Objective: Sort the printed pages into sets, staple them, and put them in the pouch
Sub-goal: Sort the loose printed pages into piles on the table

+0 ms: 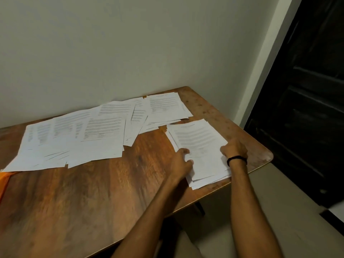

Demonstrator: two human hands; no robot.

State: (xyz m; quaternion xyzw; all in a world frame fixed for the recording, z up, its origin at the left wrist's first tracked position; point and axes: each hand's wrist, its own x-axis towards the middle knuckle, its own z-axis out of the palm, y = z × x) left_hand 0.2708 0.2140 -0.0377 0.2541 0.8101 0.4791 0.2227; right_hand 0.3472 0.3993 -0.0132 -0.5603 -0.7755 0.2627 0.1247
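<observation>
A loose stack of printed pages (197,140) lies near the right end of the wooden table (93,192). My left hand (181,162) grips the stack's near left edge, thumb on top. My right hand (234,148), a black band on its wrist, holds the stack's right edge with curled fingers. Several more printed pages (78,135) are spread in overlapping rows along the back of the table, with another pile (167,107) at the back right. No stapler or pouch is visible.
The table stands against a pale wall (130,43). Its rounded right corner (268,155) is close to my right hand. An orange object (4,181) shows at the left edge. A dark door (307,108) stands to the right, with pale floor below.
</observation>
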